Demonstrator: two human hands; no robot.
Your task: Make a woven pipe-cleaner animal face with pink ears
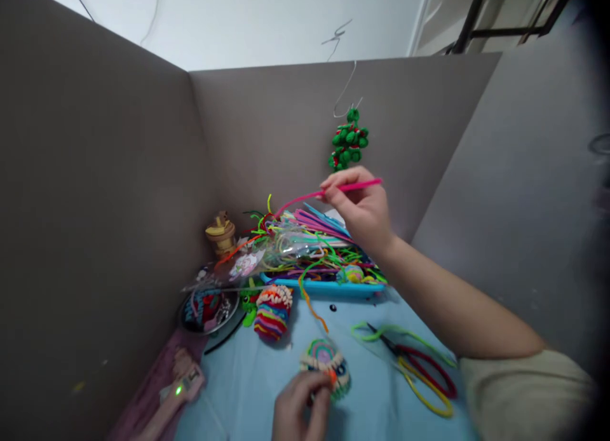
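Raised over the back of the table, my right hand (365, 206) pinches a pink pipe cleaner (300, 199), whose far end droops toward the pile. At the bottom centre, my left hand (302, 406) closes its fingers on a small round multicoloured pipe-cleaner craft (323, 352) with a dark eye-like spot and an orange part. Behind it, an orange and green pipe cleaner (313, 307) trails down from a blue tray (328, 288) full of many-coloured pipe cleaners. Scissors (422, 371) with red and yellow handles lie to the right, beside a light green pipe cleaner (400, 330).
A striped pipe-cleaner piece (273, 314) stands left of centre, by a round clear-lidded container (208, 307). A pink glue gun (181, 387) with a green light lies at lower left. Grey panels (267, 123) enclose the table; a green ornament (350, 139) hangs from a wire.
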